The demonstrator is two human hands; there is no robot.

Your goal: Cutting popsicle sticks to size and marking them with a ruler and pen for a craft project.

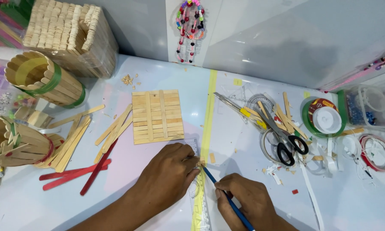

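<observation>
My left hand [169, 173] presses a small wooden stick piece [200, 162] against a clear plastic ruler [199, 201] that lies along a yellow tape strip [209, 115]. My right hand [248, 201] grips a blue pencil [226, 196], its tip touching the stick piece beside my left fingertips. Just above my left hand lies a flat panel of glued wooden craft sticks [157, 116].
Loose plain sticks [72, 141] and red sticks [79, 173] lie at left near stick-built cups [45, 79] and a stick box [68, 34]. Black-handled scissors [282, 139], tape rolls [325, 117], a bead container [367, 107] and stick offcuts crowd the right. A bead string [190, 25] hangs on the wall.
</observation>
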